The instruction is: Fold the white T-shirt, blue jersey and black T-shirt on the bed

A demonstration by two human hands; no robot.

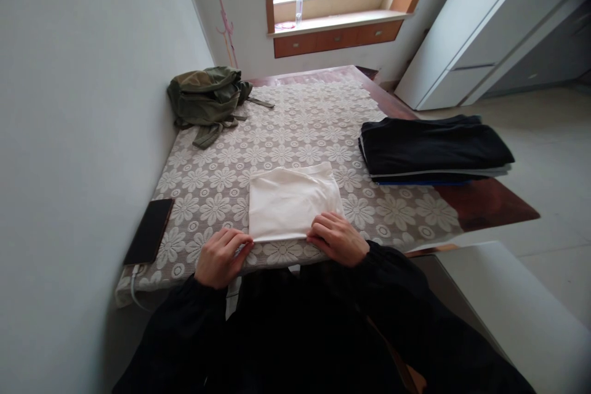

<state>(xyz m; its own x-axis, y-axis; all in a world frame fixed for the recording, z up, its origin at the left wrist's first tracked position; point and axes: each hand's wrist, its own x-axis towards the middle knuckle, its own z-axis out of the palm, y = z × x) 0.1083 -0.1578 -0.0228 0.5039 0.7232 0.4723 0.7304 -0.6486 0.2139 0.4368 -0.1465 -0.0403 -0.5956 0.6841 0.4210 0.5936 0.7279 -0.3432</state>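
Observation:
A cream-white piece of cloth [289, 200], folded into a rough rectangle, lies flat on the table near its front edge. What kind of garment or fabric item it is, I cannot make out. My left hand [222, 255] pinches its near left corner between thumb and fingers. At the near edge, toward the right, my right hand [338, 237] has its fingers closed on the cloth. Slight creases run across the upper part and the right side of the fabric.
A lace flower tablecloth [281, 154] covers the table. To the right sits a stack of folded dark clothes [434, 146]. An olive backpack [207, 98] rests at the back left, against the wall. A black tablet [150, 231] with a white cable lies front left.

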